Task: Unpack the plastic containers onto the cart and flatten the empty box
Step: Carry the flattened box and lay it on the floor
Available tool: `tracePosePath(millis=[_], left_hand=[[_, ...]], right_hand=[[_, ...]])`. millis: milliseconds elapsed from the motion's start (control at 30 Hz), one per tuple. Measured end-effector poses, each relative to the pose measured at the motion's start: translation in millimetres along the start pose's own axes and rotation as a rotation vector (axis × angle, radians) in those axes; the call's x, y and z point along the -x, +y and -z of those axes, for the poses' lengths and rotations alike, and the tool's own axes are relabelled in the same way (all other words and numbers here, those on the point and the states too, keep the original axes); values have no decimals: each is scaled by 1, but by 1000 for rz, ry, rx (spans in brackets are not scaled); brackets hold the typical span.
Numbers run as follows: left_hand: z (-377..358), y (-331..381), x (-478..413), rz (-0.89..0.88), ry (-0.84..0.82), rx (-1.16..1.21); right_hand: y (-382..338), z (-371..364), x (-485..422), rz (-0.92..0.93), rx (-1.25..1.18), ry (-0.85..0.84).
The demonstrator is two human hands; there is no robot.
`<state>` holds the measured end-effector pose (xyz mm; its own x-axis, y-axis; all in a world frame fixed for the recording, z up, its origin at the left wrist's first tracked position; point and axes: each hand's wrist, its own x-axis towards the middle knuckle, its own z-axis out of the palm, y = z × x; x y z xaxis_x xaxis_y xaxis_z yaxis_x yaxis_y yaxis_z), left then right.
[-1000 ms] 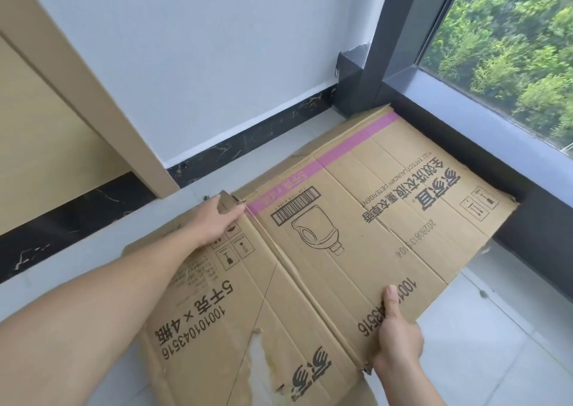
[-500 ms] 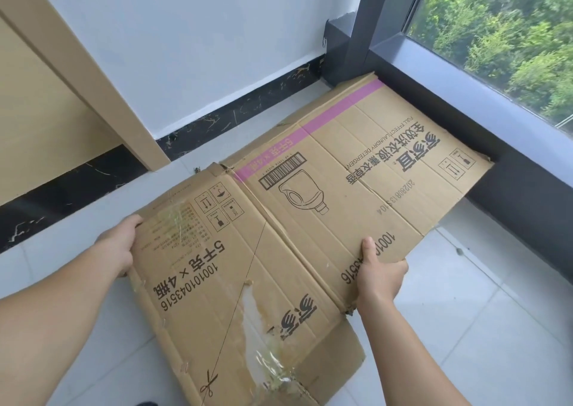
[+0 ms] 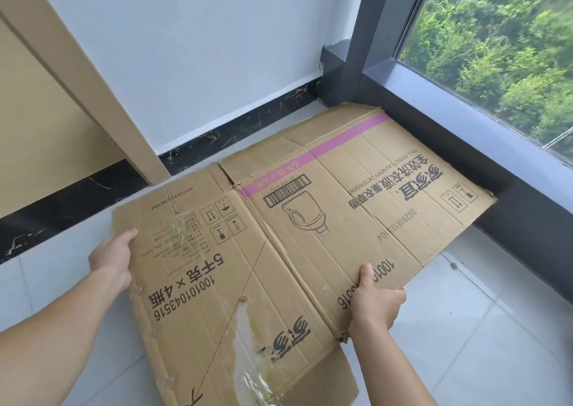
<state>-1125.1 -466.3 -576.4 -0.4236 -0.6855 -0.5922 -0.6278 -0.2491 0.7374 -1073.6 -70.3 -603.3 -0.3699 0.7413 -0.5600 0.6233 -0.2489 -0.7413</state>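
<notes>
Nearest, both forearms reach forward. The right hand [image 3: 376, 301] pinches the near edge of the flattened box [image 3: 310, 219], thumb on top; the left hand [image 3: 113, 260] grips its left edge. Upside-down print reads "100101043516" and "FULL EFFECT LAUNDRY DETERGENT". Its far right corner lies by the window ledge [image 3: 449, 104].

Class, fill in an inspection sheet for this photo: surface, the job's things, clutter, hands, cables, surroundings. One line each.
Surface: pale tiled floor.
Job's things: flattened cardboard box, printed side up, torn near the front edge, with tape scraps; containers and cart not in view.
Clutter: nothing seen.
Hands: left hand grips the box's left edge; right hand grips its near edge, thumb on top.
Cables: nothing seen.
Surroundings: white wall, dark skirting, window with greenery outside.
</notes>
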Motion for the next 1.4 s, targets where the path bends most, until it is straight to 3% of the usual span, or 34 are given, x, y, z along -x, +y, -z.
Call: tracePosePath(millis=[100, 167, 300, 433, 667, 800, 967, 1100, 1267, 1400], left_hand=[[10, -3, -7, 203, -272, 95], [17, -5, -10, 248, -360, 101], [18, 9, -14, 191, -351, 93], [27, 21, -19, 155, -369, 103], [32, 52, -19, 136, -418, 19], [28, 51, -19, 125, -411, 8], [32, 24, -29, 66, -344, 87], [34, -5, -41, 89, -249, 70], [26, -39, -37, 254, -234, -168], [9, -42, -24, 195, -282, -317]], right_hand=[[12, 12, -2, 19, -57, -3], [20, 18, 1, 10, -131, 3], [26, 20, 5, -156, -334, -64], [34, 20, 11, -361, -452, -263], [78, 19, -1, -527, -701, -585], [82, 33, 2, -527, -704, -741], [77, 45, 0, -467, -561, -386], [66, 57, -6, -361, -343, 113], [46, 53, -7, -266, -111, 200], [35, 40, -7, -262, -127, 196]])
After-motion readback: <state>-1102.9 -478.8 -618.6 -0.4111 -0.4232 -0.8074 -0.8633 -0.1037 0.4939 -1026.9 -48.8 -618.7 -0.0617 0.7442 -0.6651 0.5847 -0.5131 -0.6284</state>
